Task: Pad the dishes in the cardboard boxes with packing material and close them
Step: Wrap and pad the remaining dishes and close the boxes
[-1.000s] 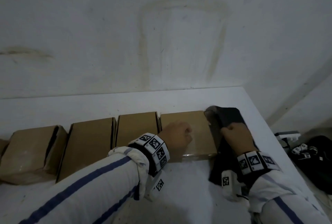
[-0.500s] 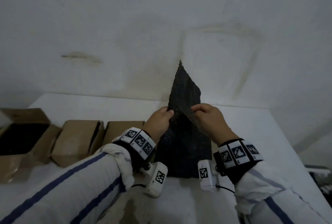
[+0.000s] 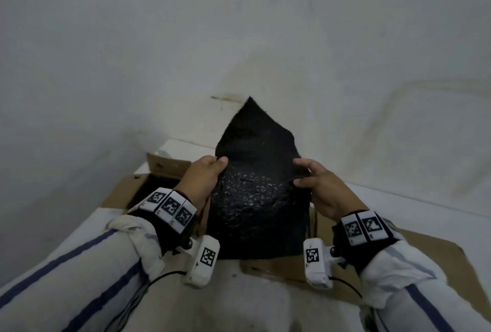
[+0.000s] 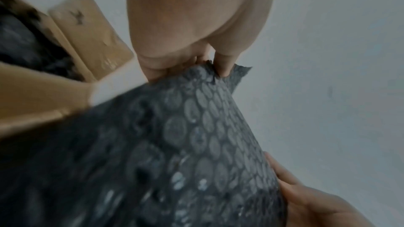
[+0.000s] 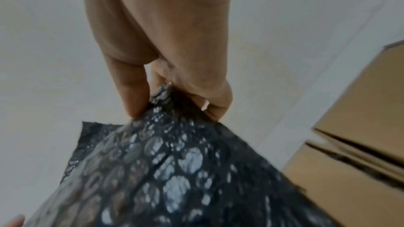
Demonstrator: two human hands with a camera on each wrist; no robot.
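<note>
A black sheet of bubble wrap (image 3: 255,185) hangs upright between my hands, one corner pointing up. My left hand (image 3: 204,174) pinches its left edge and my right hand (image 3: 313,185) pinches its right edge. The left wrist view shows thumb and fingers of the left hand (image 4: 210,65) nipped on the bubble wrap (image 4: 174,153). In the right wrist view the right hand (image 5: 174,99) pinches a gathered edge of the bubble wrap (image 5: 174,179). An open cardboard box (image 3: 125,193) with dark packing inside sits behind my left wrist, its flaps (image 3: 167,165) raised.
The boxes stand on a white table (image 3: 239,302) against a stained white wall (image 3: 239,39). A closed cardboard box (image 3: 430,257) lies under my right wrist. In the right wrist view closed cardboard boxes (image 5: 360,118) stand to the right.
My view swung left along the row to the open box. Both hands carried the bubble wrap with it and spread apart, so the sheet is now opened wider.
</note>
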